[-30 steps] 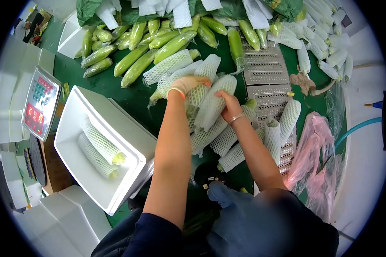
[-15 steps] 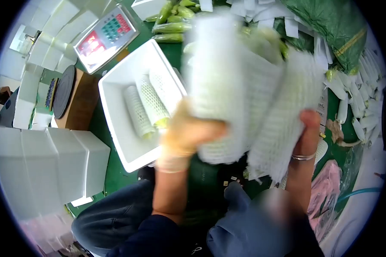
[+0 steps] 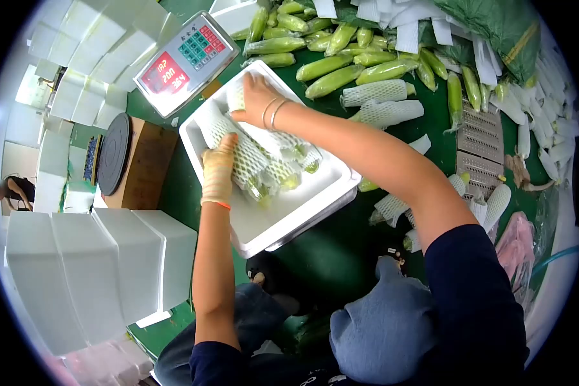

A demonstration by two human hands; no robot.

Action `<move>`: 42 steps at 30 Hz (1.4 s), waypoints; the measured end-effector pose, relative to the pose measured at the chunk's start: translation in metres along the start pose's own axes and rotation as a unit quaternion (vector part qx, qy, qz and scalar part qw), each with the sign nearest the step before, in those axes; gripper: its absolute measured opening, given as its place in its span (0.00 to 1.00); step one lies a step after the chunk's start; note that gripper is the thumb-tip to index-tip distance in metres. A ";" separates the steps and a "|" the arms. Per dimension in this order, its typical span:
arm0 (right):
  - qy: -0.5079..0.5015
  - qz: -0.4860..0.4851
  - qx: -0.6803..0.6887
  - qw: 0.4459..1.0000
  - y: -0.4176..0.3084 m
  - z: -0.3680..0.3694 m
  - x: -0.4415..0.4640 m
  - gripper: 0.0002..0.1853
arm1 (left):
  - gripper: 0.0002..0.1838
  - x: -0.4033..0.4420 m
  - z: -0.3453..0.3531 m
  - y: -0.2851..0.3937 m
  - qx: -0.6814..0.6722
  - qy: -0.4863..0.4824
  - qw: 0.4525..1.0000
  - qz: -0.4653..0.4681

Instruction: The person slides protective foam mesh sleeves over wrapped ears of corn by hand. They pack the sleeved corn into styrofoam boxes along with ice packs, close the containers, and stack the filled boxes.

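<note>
A white foam box point(image 3: 286, 228) holds several ears of corn point(image 3: 246, 157) in white foam net sleeves, lying side by side. My left hand point(image 3: 219, 168), with a light covering over its palm and an orange band at the wrist, grips the near-left side of these sleeved ears. Reaching across from the right, my right hand point(image 3: 258, 100), with bangles on its wrist, closes around the upper end of the sleeved ears. Its fingertips are partly hidden between the ears and the box wall.
A lit digital scale point(image 3: 186, 61) stands beyond the box, left of a pile of unsleeved corn point(image 3: 341, 51). White foam boxes point(image 3: 103, 257) are stacked at left, near a cardboard box point(image 3: 149, 161). A slotted metal plate point(image 3: 479, 151) and loose white sleeves point(image 3: 547, 141) lie at right.
Both hands have moved left, bringing the sleeved corn from in front of me into the white box. More sleeved ears lie in the box, and the pile behind shows again.
</note>
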State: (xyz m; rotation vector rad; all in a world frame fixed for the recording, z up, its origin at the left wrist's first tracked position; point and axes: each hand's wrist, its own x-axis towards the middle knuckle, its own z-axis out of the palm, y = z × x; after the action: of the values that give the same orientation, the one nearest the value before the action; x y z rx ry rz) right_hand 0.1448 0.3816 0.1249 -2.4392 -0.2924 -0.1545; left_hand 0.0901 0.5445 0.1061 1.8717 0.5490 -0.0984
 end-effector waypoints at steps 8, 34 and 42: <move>-0.014 -0.107 -0.200 0.974 0.013 0.022 -0.052 0.39 | 0.40 -0.056 0.024 -0.006 0.431 0.074 0.840 0.320; -0.171 0.222 -0.358 0.890 0.320 -0.078 -0.073 0.37 | 0.24 -0.114 0.005 0.022 0.458 -0.038 0.846 0.272; 0.047 0.446 -0.034 0.893 0.367 -0.151 -0.260 0.48 | 0.15 -0.136 -0.008 0.031 0.166 -0.003 0.933 0.318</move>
State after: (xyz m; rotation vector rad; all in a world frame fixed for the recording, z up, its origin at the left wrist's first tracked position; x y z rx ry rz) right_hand -0.0207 -0.0344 -0.0304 -2.3725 0.8884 0.1288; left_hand -0.0196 0.4996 0.1803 2.2921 -0.1116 0.2470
